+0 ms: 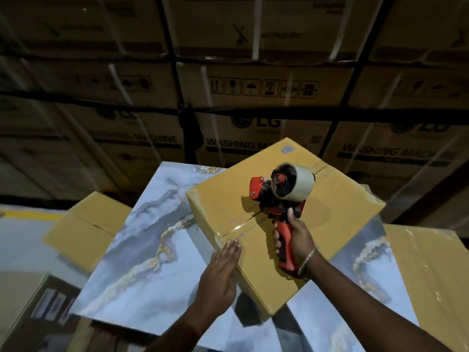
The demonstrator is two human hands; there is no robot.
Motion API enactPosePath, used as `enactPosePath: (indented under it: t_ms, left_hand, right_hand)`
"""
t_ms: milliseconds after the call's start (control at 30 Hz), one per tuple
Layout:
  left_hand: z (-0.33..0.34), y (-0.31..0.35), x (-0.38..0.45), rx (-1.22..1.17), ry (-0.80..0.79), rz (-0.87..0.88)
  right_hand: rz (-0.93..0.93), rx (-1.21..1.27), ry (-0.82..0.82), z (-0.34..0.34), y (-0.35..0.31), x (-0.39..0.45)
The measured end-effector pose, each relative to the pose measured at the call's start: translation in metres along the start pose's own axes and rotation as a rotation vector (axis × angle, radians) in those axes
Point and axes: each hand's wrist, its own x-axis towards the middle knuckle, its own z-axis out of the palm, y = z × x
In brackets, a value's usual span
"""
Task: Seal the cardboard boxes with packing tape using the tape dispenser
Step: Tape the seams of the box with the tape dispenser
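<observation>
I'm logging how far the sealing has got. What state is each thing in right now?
Cardboard box: flaps closed, clear tape along part of the top seam, resting on the marble-patterned surface.
Tape dispenser: held above the box top, roll loaded.
Right hand: grips the dispenser handle.
Left hand: fingers straight, pressing the box's near edge by the tape end.
Second box, left: flaps closed, seam untaped as far as visible.
</observation>
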Motion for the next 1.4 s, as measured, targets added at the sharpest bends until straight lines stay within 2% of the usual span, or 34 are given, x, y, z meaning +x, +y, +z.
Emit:
enactPosePath:
  t_ms: [100,200,300,433,600,1000,1133,1200,1333,1400]
  left_hand:
    - [0.011,0.026,-0.007,-0.185,0.210,-0.200]
    - [0.015,0.055,0.001,-0.446,0.504,-0.494]
    - [0.017,0.072,0.021,-0.498,0.666,-0.728]
    - [0.019,0.088,0.045,-0.465,0.554,-0.914]
    - [0.024,0.091,0.044,-0.464,0.389,-0.994]
    - [0.009,0.056,0.039,-0.287,0.142,-0.877]
    - [-0.006,0.041,0.041,-0.445,0.049,-0.800]
    - [-0.021,0.032,0.043,-0.578,0.078,-0.836]
    - [-0.054,0.009,0.056,-0.682,0.410,-0.949]
    - [-0.072,0.003,0.072,-0.962,0.493,-1.036]
  right_hand:
    - [0.011,0.074,-0.033,-0.003,0.000,-0.001]
    - [0.033,0.095,-0.048,-0.007,0.002,0.000]
    - [0.045,0.109,-0.086,-0.008,0.001,-0.001]
    - [0.031,0.058,-0.109,-0.009,0.002,-0.004]
    - [0.051,0.072,-0.118,-0.010,0.000,-0.008]
    - [-0.006,-0.138,-0.189,0.010,0.002,-0.008]
    - [0.026,-0.223,-0.238,0.025,0.004,-0.010]
    - [0.023,-0.254,-0.276,0.031,0.004,-0.010]
    - [0.004,-0.294,-0.360,0.039,0.003,-0.010]
    - [0.010,-0.312,-0.389,0.043,0.004,-0.009]
